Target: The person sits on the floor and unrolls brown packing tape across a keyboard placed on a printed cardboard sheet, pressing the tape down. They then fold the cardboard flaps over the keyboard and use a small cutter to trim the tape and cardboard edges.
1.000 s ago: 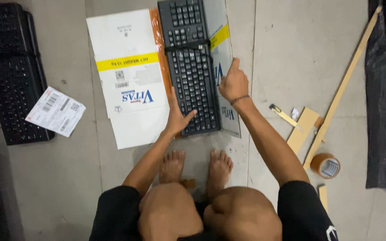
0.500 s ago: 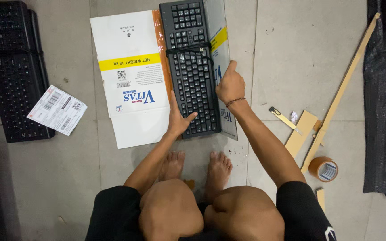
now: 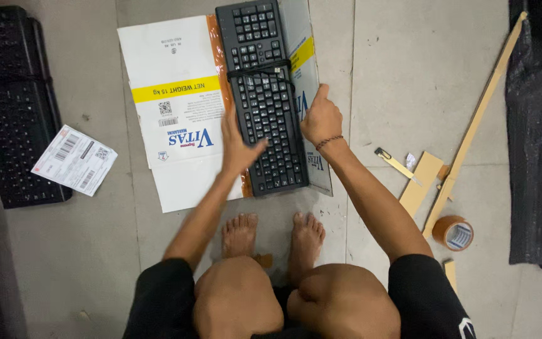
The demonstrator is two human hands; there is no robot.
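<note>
A black keyboard (image 3: 266,100) lies lengthwise on a flattened white cardboard box (image 3: 174,113) with a yellow stripe, its cable wound around its middle. My left hand (image 3: 238,145) rests on the keyboard's left edge near the close end, fingers spread over the keys. My right hand (image 3: 321,119) presses against the keyboard's right edge on the cardboard flap, thumb pointing up. I am squatting, with my bare feet (image 3: 274,233) just below the box.
Two more black keyboards (image 3: 10,107) lie at the left, with a printed paper label (image 3: 73,160) beside them. At the right are cardboard strips (image 3: 472,135), a yellow box cutter (image 3: 395,164), a roll of brown tape (image 3: 453,232) and a black sheet (image 3: 541,132).
My left hand has slid up along the keyboard's left edge. My right hand stays on the right edge. The view has shifted slightly.
</note>
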